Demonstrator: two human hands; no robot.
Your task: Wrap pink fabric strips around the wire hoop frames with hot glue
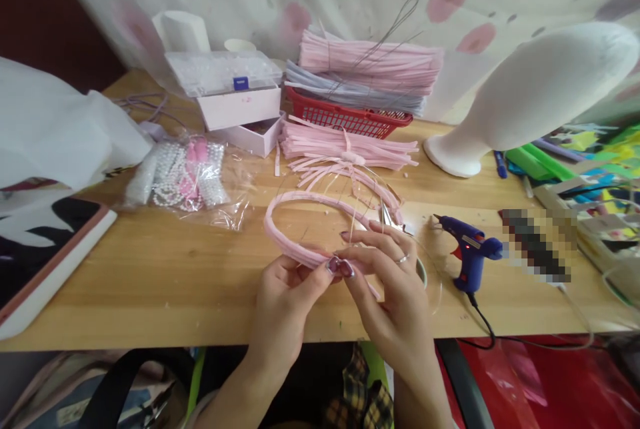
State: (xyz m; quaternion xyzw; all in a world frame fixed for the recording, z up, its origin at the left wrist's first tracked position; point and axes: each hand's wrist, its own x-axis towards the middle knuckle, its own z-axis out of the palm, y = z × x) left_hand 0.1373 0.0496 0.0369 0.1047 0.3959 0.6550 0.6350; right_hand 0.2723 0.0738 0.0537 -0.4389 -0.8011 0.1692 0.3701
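A pink hoop (313,197) that looks made of fuzzy pipe cleaners curves up above the table between my hands. My left hand (290,299) pinches its lower side with thumb and fingers. Right beside it, my right hand (393,276), with a ring on one finger, pinches the hoop at the same spot, the two thumbs touching. Thin pale strands rise by my right fingers. Behind the hoop lies a bundle of pink pipe cleaners (345,142). A metal pointed tool (385,213) is partly hidden behind my right hand.
A blue glue gun (470,249) stands to the right, its cord hanging over the table edge. A red basket (345,117) of pipe cleaners, a white mannequin head (535,89), a bag of beads (187,172), stacked boxes (240,108) and a tablet (45,249) surround the work area.
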